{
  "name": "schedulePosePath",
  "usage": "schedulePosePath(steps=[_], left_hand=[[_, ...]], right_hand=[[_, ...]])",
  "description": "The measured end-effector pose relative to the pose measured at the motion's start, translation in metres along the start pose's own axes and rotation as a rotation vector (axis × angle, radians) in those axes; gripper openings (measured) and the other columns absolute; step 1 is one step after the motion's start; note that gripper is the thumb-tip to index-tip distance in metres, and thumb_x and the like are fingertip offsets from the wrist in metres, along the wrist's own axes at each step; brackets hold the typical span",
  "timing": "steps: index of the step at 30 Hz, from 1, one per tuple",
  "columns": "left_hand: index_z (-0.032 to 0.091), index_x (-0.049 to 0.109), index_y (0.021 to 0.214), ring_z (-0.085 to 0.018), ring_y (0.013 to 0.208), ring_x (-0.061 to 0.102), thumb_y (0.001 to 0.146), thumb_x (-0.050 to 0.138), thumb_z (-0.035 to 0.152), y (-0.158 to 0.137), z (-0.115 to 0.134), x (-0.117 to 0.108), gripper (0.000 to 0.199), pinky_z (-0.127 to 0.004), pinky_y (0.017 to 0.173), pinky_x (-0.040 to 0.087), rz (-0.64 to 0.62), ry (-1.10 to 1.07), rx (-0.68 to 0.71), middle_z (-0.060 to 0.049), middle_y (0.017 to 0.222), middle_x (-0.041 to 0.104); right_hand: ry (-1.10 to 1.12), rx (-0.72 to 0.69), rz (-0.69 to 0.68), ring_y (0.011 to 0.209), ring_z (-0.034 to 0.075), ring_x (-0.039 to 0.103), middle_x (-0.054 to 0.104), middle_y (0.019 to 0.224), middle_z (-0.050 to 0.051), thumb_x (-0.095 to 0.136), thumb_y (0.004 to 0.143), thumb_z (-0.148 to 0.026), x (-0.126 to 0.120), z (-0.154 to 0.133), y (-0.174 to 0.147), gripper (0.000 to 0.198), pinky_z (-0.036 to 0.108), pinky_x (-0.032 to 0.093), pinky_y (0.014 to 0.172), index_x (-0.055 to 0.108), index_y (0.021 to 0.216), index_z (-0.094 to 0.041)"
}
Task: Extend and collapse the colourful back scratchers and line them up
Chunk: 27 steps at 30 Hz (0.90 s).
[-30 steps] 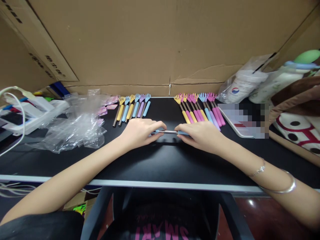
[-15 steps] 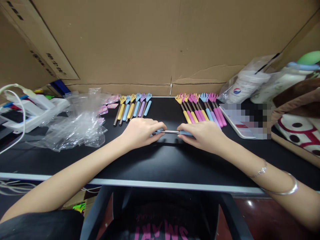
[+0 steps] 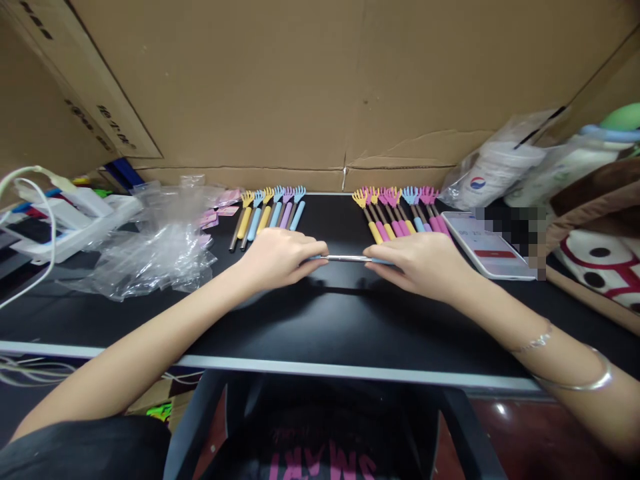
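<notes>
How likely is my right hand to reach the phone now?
Probably yes: your right hand is busy gripping the rod, but the phone lies close by on its right, with its near part uncovered.

The head view is facing forward and down over the desk (image 3: 310, 330), apparently from close above.

Left hand (image 3: 277, 260) and right hand (image 3: 417, 263) farther apart than half a second ago; longer stretch of metal rod (image 3: 347, 258) bare between them. Right hand now hides lower ends of pink handles (image 3: 441, 224). Phone (image 3: 466, 230) screen less blurred out, digits showing.
</notes>
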<state>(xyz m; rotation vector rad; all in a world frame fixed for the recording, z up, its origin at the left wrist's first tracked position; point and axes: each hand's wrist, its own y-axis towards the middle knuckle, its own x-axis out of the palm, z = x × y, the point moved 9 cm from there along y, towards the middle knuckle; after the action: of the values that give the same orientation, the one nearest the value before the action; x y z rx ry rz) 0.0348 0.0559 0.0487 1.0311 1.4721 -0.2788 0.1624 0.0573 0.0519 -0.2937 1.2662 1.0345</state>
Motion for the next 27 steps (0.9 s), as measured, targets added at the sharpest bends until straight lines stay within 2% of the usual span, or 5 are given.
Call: schedulePosePath(steps=[6,12,18,22,27], left_hand=[[0.021,0.063,0.083,-0.015,0.066,0.061,0.096,0.033,0.041,-0.005,-0.037,-0.019,0.038,-0.024,0.052,0.027,0.058,0.171,-0.016,-0.001,0.069,0.065],[0.023,0.062,0.083,-0.015,0.064,0.058,0.096,0.030,0.042,-0.002,-0.041,-0.023,0.040,-0.024,0.052,0.029,0.033,0.250,0.047,-0.001,0.068,0.062],[0.022,0.060,0.079,-0.015,0.066,0.055,0.096,0.030,0.044,-0.055,-0.094,-0.034,0.040,-0.024,0.052,0.026,-0.011,0.519,-0.127,-0.002,0.072,0.061],[0.021,0.057,0.081,-0.015,0.072,0.052,0.097,0.036,0.039,-0.084,-0.100,-0.036,0.032,-0.024,0.053,0.027,-0.028,0.616,-0.057,0.000,0.069,0.060],[0.020,0.054,0.073,-0.015,0.071,0.047,0.096,0.038,0.038,-0.093,-0.107,-0.043,0.034,-0.025,0.053,0.026,0.030,0.741,-0.019,0.000,0.065,0.058]], right_hand=[[-0.174,0.104,0.047,0.063,0.013,0.056,0.069,0.074,0.003,0.035,0.092,-0.045,-0.012,0.061,-0.027,0.039,0.026,0.018,0.051,0.067,0.091,-0.022],[-0.290,0.142,-0.011,0.069,0.013,0.057,0.071,0.084,0.005,0.036,0.092,-0.047,-0.013,0.087,-0.054,0.041,0.026,0.024,0.054,0.068,0.089,-0.022],[-0.406,0.433,-0.079,0.077,0.017,0.058,0.069,0.094,0.009,0.030,0.092,-0.046,-0.021,0.146,-0.116,0.047,0.027,0.028,0.056,0.066,0.100,-0.017],[-0.438,0.460,-0.153,0.080,0.020,0.057,0.067,0.090,0.012,0.030,0.092,-0.043,-0.020,0.159,-0.141,0.045,0.029,0.029,0.057,0.065,0.100,-0.016],[-0.423,0.504,-0.207,0.086,0.021,0.056,0.065,0.099,0.013,0.032,0.091,-0.039,-0.014,0.181,-0.156,0.043,0.029,0.031,0.058,0.064,0.103,-0.014]])
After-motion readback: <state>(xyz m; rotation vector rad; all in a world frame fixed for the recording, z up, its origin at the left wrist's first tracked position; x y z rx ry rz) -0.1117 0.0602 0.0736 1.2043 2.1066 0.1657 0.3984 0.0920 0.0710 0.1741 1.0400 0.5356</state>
